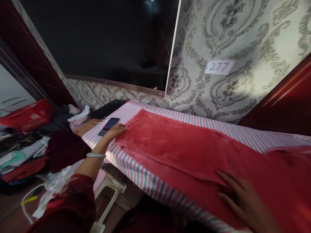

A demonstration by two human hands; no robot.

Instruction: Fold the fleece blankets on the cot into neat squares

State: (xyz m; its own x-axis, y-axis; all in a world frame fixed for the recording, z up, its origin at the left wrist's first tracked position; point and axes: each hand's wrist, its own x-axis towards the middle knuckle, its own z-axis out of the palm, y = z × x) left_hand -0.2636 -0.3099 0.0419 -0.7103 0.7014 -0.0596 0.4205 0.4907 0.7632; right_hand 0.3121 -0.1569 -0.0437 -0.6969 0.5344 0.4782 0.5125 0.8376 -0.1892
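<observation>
A red plush cloth [170, 139], perhaps a garment, lies along the striped table cover [131, 165] with its upper layer folded over. Its full shape cannot be made out, as the right end runs out of view. At the cloth's left edge, my left hand [118, 130] has its bent fingers closed on the border; a pale bangle circles that wrist. My right hand [240, 194] rests on the cloth near the front, thumb apart from the stretched fingers, beside the upper layer's lower edge. Just behind my left hand is a dark phone [109, 126].
Behind the table hangs a large dark screen [109, 42] on patterned wallpaper [189, 77]. A paper marked 277 [220, 67] is on the wall. Clothes [60, 149] and a red bag [29, 115] are piled at the left. A plastic stool [111, 184] stands by the table's front.
</observation>
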